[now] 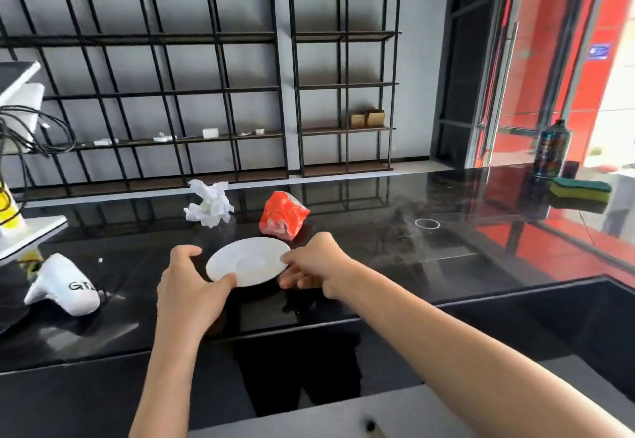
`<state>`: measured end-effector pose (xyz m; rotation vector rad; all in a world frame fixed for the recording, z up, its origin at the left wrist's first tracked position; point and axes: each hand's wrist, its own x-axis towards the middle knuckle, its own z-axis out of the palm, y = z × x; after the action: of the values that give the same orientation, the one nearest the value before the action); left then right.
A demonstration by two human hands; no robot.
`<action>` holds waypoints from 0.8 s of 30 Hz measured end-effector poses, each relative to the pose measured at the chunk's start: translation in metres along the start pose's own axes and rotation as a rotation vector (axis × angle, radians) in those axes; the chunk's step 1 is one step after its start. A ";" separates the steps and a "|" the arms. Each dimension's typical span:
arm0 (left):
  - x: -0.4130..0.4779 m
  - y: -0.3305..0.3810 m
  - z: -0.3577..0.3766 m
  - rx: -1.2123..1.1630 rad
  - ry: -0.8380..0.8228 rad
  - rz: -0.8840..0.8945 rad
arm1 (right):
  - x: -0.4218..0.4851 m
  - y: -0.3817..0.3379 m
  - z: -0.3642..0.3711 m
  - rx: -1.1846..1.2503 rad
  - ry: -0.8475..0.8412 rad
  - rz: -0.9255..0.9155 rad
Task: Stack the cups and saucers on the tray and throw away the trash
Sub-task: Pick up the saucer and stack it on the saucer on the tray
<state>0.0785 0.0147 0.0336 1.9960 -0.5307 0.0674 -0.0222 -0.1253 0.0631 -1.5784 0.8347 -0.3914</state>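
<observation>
A white saucer is held just above the black counter between both hands. My left hand grips its near left rim with the thumb on top. My right hand pinches its right rim, fingers underneath. Behind the saucer lie a crumpled white napkin and a crumpled orange wrapper. No cup and no tray show in this view.
A white device lies at the left, near a white stand with cables. A green and yellow sponge, a spray can and a small ring are at the right. Black wire shelves line the wall.
</observation>
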 end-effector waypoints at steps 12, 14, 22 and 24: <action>-0.018 0.011 -0.010 -0.431 -0.149 -0.016 | -0.033 0.001 -0.019 0.214 -0.015 0.012; -0.031 0.032 -0.004 -0.521 -0.238 0.035 | -0.055 0.003 -0.044 0.212 0.011 -0.022; -0.141 0.144 0.077 -0.792 -0.849 0.263 | -0.213 0.030 -0.180 0.085 0.623 -0.378; -0.182 0.172 0.102 -0.835 -1.025 0.300 | -0.262 0.047 -0.209 0.068 0.837 -0.406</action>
<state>-0.1717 -0.0770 0.0802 0.9950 -1.2477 -0.8903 -0.3546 -0.0897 0.1143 -1.5089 1.0933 -1.4214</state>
